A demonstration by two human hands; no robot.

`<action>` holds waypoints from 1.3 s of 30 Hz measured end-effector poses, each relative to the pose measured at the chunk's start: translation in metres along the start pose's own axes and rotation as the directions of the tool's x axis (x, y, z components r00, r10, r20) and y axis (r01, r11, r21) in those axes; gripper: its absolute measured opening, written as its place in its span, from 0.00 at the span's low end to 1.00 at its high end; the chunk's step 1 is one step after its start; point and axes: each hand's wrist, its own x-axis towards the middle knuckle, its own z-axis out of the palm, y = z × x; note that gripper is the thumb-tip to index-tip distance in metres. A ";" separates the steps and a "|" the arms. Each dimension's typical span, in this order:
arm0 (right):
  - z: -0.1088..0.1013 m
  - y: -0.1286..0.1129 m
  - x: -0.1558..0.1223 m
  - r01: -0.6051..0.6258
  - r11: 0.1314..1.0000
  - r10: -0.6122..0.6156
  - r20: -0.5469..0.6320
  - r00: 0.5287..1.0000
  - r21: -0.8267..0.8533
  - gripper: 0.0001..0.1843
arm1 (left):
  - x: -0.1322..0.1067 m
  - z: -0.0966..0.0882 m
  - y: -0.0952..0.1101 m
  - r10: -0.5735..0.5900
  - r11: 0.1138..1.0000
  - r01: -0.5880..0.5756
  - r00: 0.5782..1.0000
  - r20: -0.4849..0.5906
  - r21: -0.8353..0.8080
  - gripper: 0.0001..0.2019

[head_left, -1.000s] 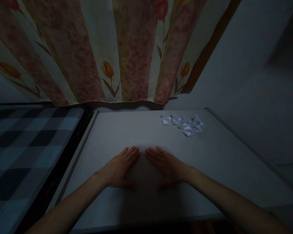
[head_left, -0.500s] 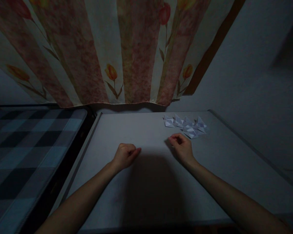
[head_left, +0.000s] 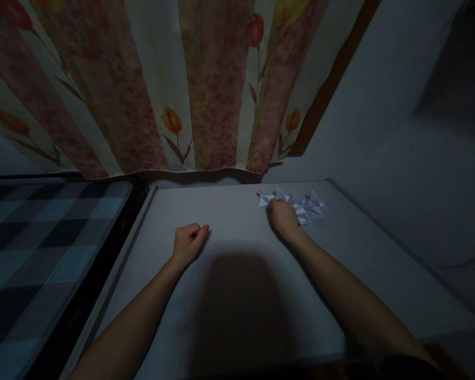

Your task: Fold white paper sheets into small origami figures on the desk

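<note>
Several small folded white paper pieces (head_left: pixel 309 203) with raised pointed corners stand in a cluster at the far right of the white table (head_left: pixel 229 216). My right hand (head_left: pixel 284 215) is at the left front of that cluster, back of the hand up. Its fingers are curled down among the papers and partly cover them; the fingertips are hidden, so what they hold, if anything, does not show. My left hand (head_left: pixel 188 243) rests on the table left of the middle, closed in a loose fist with the thumb along the side. Nothing shows in it.
A bed or mattress with a checked cover (head_left: pixel 55 248) lies along the left of the table. Behind hangs a striped curtain (head_left: pixel 217 95) with tulips. A pale wall (head_left: pixel 388 174) bounds the right side. The light is dim, and a dark shadow falls across the table's front.
My right hand has moved forward from in front of the folded papers to among them. My left fist has shifted a little to the left. The view has turned slightly right.
</note>
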 end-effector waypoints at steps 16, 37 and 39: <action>0.023 -0.045 -0.043 0.492 0.636 -0.484 -0.190 0.855 0.594 0.13 | 0.004 0.013 -0.006 -0.089 0.990 0.109 0.973 0.213 -0.086 0.14; 0.037 -0.076 -0.044 0.444 0.747 -0.395 -0.206 0.895 0.496 0.03 | 0.003 0.019 0.019 0.144 0.830 -0.374 0.861 0.487 0.415 0.13; 0.035 -0.077 -0.045 0.407 0.740 -0.320 -0.252 0.913 0.536 0.04 | 0.001 0.021 0.022 0.150 0.850 -0.357 0.868 0.473 0.386 0.18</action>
